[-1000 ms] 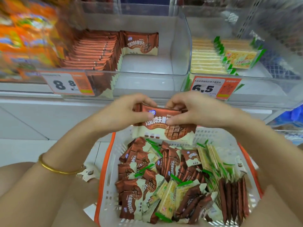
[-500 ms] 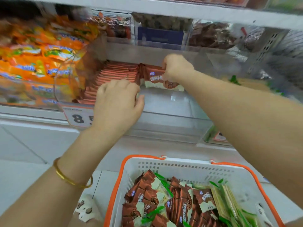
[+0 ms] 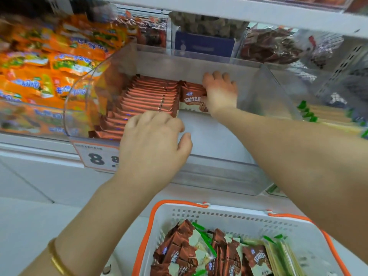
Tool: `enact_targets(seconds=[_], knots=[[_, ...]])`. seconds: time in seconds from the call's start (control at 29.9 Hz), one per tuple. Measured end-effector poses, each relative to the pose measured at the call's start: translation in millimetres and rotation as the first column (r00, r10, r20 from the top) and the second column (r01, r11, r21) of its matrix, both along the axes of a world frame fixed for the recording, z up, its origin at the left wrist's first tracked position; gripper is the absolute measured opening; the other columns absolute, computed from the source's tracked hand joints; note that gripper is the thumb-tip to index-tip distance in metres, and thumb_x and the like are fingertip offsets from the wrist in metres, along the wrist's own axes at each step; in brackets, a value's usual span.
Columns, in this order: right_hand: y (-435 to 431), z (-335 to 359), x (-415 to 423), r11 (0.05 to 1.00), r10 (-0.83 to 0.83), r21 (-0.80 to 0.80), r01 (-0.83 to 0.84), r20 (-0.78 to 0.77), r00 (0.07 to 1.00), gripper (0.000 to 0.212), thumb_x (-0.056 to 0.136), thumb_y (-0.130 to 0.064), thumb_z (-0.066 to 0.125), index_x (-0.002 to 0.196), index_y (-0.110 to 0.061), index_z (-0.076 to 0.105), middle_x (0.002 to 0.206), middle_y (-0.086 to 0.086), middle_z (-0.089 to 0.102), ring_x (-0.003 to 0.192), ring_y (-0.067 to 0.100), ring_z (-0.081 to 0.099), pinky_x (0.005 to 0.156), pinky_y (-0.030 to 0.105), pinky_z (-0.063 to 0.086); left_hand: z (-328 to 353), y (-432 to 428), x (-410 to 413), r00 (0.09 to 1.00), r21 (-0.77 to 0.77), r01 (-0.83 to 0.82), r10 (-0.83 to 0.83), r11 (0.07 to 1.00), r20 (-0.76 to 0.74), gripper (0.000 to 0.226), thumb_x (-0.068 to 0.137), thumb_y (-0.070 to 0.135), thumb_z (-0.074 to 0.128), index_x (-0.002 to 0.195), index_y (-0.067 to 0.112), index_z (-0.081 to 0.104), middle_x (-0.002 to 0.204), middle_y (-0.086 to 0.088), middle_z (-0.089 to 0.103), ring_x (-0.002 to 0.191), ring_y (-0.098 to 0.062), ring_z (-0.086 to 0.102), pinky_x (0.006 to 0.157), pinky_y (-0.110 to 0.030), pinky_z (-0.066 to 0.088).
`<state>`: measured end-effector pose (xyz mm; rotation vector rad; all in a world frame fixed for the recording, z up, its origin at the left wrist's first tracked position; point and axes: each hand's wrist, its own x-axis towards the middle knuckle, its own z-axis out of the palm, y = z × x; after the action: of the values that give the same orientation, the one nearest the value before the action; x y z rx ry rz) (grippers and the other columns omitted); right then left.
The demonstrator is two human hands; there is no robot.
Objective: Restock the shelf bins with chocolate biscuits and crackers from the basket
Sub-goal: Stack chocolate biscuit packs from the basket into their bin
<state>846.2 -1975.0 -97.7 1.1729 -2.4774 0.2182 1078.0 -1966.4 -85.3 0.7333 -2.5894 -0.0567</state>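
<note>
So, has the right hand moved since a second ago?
Yes. The right hand went from above the basket up into the clear bin, now gripping a chocolate biscuit packet at its back.

Two bare arms, one gold bangle

The left forearm (image 3: pixel 103 214), seen left of the basket (image 3: pixel 219 215), is uncovered from the lower frame edge up to the left hand (image 3: pixel 153 144). Round its wrist, low and left of the basket's orange rim, sits a slim bangle (image 3: pixel 56 259): yellow gold, smooth and plain, with a bright line of light along one edge and a darker band beside it. The right forearm (image 3: pixel 298 156), above and right of the basket, is likewise uncovered as far as the right hand (image 3: pixel 220 92). Both hands are bare; the fingernails are too blurred to describe.
</note>
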Motion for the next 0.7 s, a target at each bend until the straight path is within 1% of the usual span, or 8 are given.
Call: enact_targets(seconds=[0.1, 0.2, 0.4, 0.53, 0.7], knots=[[-1, 4, -2, 0.999, 0.005, 0.037, -0.004, -0.013, 1.000, 0.047, 0.084, -0.023, 0.069, 0.126, -0.012, 0.049, 0.129, 0.015, 0.047, 0.120, 0.035, 0.041, 0.096, 0.044, 0.037, -3, 0, 0, 0.999, -0.006, 0.006, -0.006, 1.000, -0.040, 0.051, 0.082, 0.045, 0.024, 0.094, 0.024, 0.068, 0.094, 0.004, 0.065, 0.096, -0.024, 0.054, 0.085, -0.036, 0.033], [0, 6, -2, 0.999, 0.008, 0.049, -0.007, -0.014, 1.000, 0.041, 0.087, -0.024, 0.066, 0.123, -0.012, 0.051, 0.127, 0.015, 0.049, 0.119, 0.035, 0.042, 0.096, 0.044, 0.037, -4, 1, 1, 0.996, -0.004, 0.013, -0.013, 1.000, -0.092, 0.050, 0.082, 0.045, 0.025, 0.093, 0.022, 0.068, 0.093, 0.003, 0.065, 0.094, -0.025, 0.054, 0.085, -0.036, 0.032], [8, 14, 1, 0.998, -0.022, 0.064, 0.022, -0.006, 1.000, 0.053, 0.086, -0.032, 0.067, 0.130, -0.013, 0.045, 0.130, 0.015, 0.048, 0.121, 0.035, 0.041, 0.099, 0.046, 0.035, -4, 2, 2, 0.985, -0.011, 0.034, -0.035, 0.999, -0.166, 0.042, 0.086, 0.041, 0.029, 0.092, 0.022, 0.065, 0.092, 0.005, 0.063, 0.093, -0.024, 0.053, 0.086, -0.034, 0.030], [10, 17, 5, 0.996, -0.043, 0.083, 0.042, 0.004, 0.999, 0.056, 0.085, -0.032, 0.068, 0.131, -0.013, 0.044, 0.130, 0.015, 0.047, 0.121, 0.035, 0.042, 0.098, 0.045, 0.037, -3, 4, 3, 0.983, -0.018, 0.045, -0.048, 0.999, -0.180, 0.041, 0.088, 0.041, 0.029, 0.095, 0.021, 0.064, 0.091, 0.005, 0.062, 0.092, -0.024, 0.053, 0.086, -0.036, 0.032], [16, 21, 10, 0.997, -0.043, 0.068, 0.042, 0.015, 0.999, 0.056, 0.083, -0.029, 0.070, 0.130, -0.012, 0.044, 0.127, 0.015, 0.049, 0.118, 0.034, 0.045, 0.094, 0.043, 0.041, -2, 5, 4, 0.978, -0.004, 0.060, -0.060, 0.998, -0.199, 0.040, 0.088, 0.041, 0.031, 0.098, 0.020, 0.064, 0.094, 0.005, 0.063, 0.095, -0.024, 0.054, 0.087, -0.038, 0.034]])
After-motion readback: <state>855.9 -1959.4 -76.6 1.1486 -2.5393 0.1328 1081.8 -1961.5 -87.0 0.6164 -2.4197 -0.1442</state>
